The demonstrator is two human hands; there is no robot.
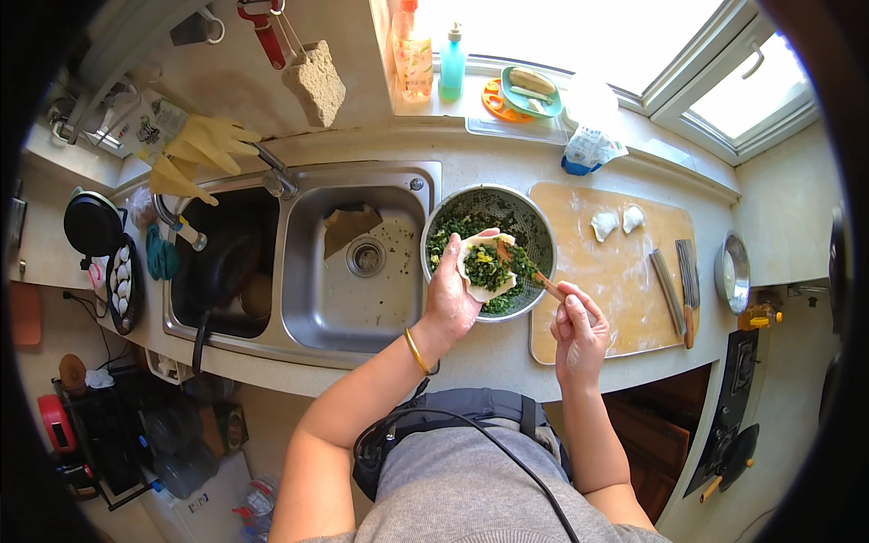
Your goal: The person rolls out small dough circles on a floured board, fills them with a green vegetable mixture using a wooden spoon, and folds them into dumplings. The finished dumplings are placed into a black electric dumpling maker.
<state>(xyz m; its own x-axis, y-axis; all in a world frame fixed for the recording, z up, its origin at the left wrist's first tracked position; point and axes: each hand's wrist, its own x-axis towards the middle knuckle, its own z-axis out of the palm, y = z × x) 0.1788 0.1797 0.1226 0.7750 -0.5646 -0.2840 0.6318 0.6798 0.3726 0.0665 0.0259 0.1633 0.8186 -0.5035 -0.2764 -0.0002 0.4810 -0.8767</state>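
Note:
My left hand (451,288) cups a round dough wrapper (485,293) over a steel bowl (548,234). Chopped green filling with yellow bits (485,268) lies on the wrapper. In my right hand (580,329) is the handle of a wooden utensil (547,285); its tip sits in the filling at the wrapper's right side, and greens partly cover it. More of the same green mixture (461,224) lines the bowl below. To the right, a floured wooden board (577,271) carries two folded dumplings (605,224), a rolling pin (668,292) and a cleaver (687,285).
A double steel sink (353,339) adjoins the bowl on the left, with a black wok (224,265) in its far basin. Past it stands an open black pan (125,319) of white dumplings. A small metal bowl (745,271) is right of the board. Bottles (452,68) line the sill.

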